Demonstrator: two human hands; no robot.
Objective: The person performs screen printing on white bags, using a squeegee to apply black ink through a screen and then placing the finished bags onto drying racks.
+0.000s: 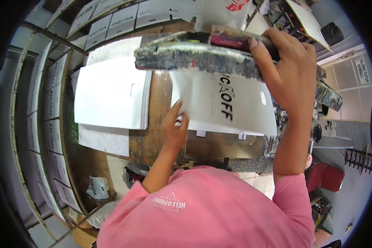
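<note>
A white flat bag (202, 101) with black print and a die-cut handle hole lies in front of me, its left edge lifted and slightly blurred. My left hand (175, 126) is closed on that edge. Above the bag, an ink-crusted screen-printing frame (190, 58) is raised at the far side. My right hand (292, 68) wraps around a squeegee (231, 40) stained magenta, lying along the raised frame. The thumb shows on the squeegee's near side; the other fingertips are hidden behind it. Under the bag is the printing board (223, 145), with small white tabs at its near edge.
Left on the worn wooden table (158, 97) stands a thick stack of blank white bags (105, 93). Racks of printed bags (51, 97) line the left side and the back (118, 22). A white plastic sack (219, 14) is behind the frame. A red chair (326, 177) stands at right.
</note>
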